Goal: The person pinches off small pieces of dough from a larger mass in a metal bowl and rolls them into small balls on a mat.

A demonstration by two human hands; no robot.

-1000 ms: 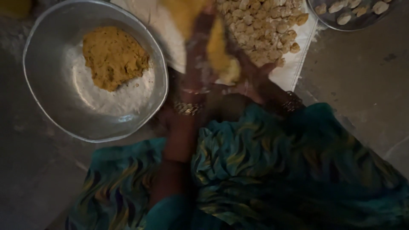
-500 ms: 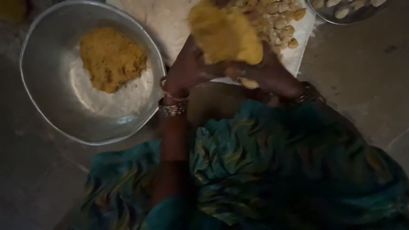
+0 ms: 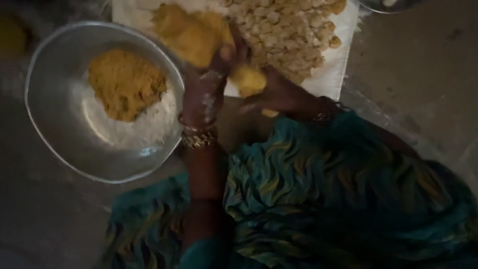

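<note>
A large yellow dough lump (image 3: 191, 35) is gripped by the left hand (image 3: 204, 94), fingers curled around it. A smaller dough piece (image 3: 247, 79) is pinched by the right hand (image 3: 279, 94), just right of the lump.

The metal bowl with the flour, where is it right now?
In the head view the metal bowl sits on the floor at the left, just beside the left hand and the white cloth.

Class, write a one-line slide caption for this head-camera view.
Left hand holds a big yellow dough lump, right hand pinches off a small piece, beside a metal bowl.
</note>
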